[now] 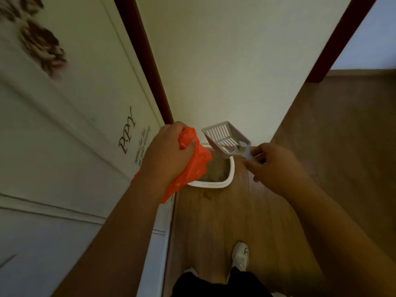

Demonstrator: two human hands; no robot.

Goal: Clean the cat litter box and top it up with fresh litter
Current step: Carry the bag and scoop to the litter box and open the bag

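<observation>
While the left hand (166, 151) clutches a crumpled orange plastic bag (192, 166) in its curled fingers, the right hand (272, 166) pinches the handle of a grey slotted plastic litter scoop (225, 137), holding it raised with a small clump in its pan. Both hands hang apart above a white-rimmed litter box (230, 174) holding greyish litter, which sits on the brown wooden floor (225, 221) against the cream wall (214, 71). Nearer the camera, a white sneaker (241, 256) stands on the floor.

Surface: wood-plank floor (225, 221) | On it: white-rimmed litter box (230, 176) holding grey litter, set against the wall, partly hidden | white sneaker (241, 257), near bottom edge | small dark speck (207, 197) just before the box
</observation>
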